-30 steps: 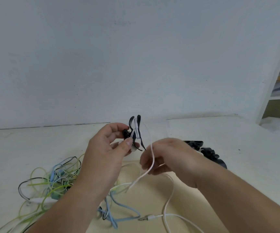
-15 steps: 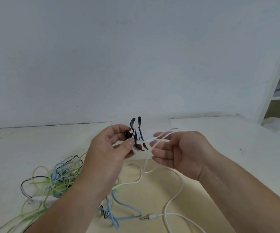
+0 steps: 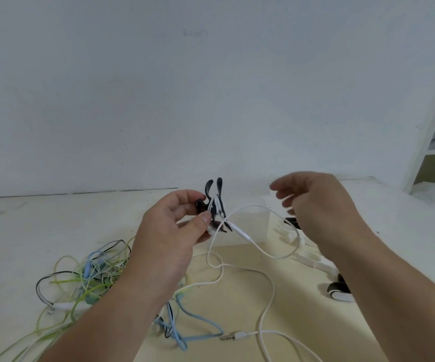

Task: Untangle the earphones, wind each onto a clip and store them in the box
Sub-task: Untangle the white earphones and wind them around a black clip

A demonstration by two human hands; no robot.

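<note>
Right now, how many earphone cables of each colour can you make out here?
white cable: 1, partly wound on the black clip that the left hand grips
light blue cable: 1
green cable: 1, perhaps more; the tangle hides it
black-and-white cable: 1
Total: 4 at least
</note>
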